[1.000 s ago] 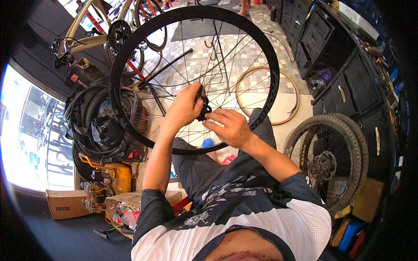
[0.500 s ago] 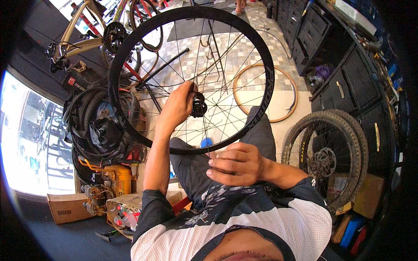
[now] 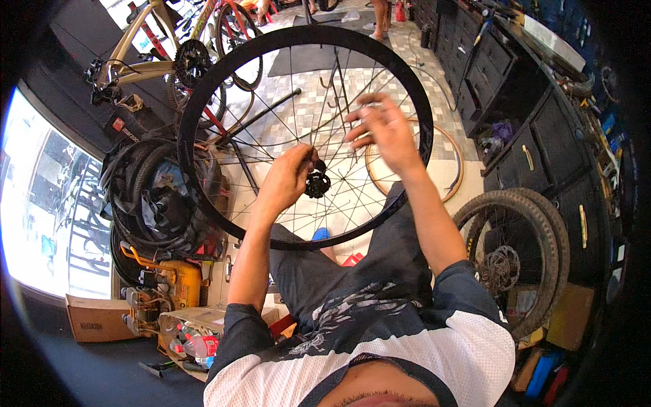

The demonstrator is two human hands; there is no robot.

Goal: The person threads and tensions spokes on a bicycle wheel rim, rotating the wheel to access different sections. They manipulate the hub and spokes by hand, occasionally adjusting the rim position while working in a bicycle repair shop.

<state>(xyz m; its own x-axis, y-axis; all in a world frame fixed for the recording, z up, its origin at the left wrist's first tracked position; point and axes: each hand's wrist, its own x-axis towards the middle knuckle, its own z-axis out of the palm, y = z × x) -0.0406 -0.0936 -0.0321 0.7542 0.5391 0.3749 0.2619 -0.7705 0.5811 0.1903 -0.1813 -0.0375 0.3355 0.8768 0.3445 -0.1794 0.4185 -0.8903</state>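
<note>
A bicycle wheel (image 3: pixel 305 36) with a black rim and thin spokes is upheld in front of me, above my knees. At its centre is a black hub (image 3: pixel 317 183). My left hand (image 3: pixel 288 178) is closed around the hub's upper left side; its fingertips are partly hidden behind the hub and spokes. Over the right part of the wheel, my right hand (image 3: pixel 388 132) is raised with its fingers apart and slightly curled. I see nothing held in it. The spokes cross closely around the hub, and where each one ends is too fine to tell.
A tan-edged tyre (image 3: pixel 458 169) lies on the floor beyond the wheel. Two knobbly wheels (image 3: pixel 505 264) lean at the right by black drawers (image 3: pixel 529 152). On the left are piled tyres (image 3: pixel 135 197), a yellow machine (image 3: pixel 180 285) and bicycles (image 3: pixel 163 54). Another person's legs (image 3: pixel 382 19) show far off.
My right hand has moved from below the rim, near my chest, up and away to over the wheel's right side, its fingers opening. My left hand stays at the hub.
</note>
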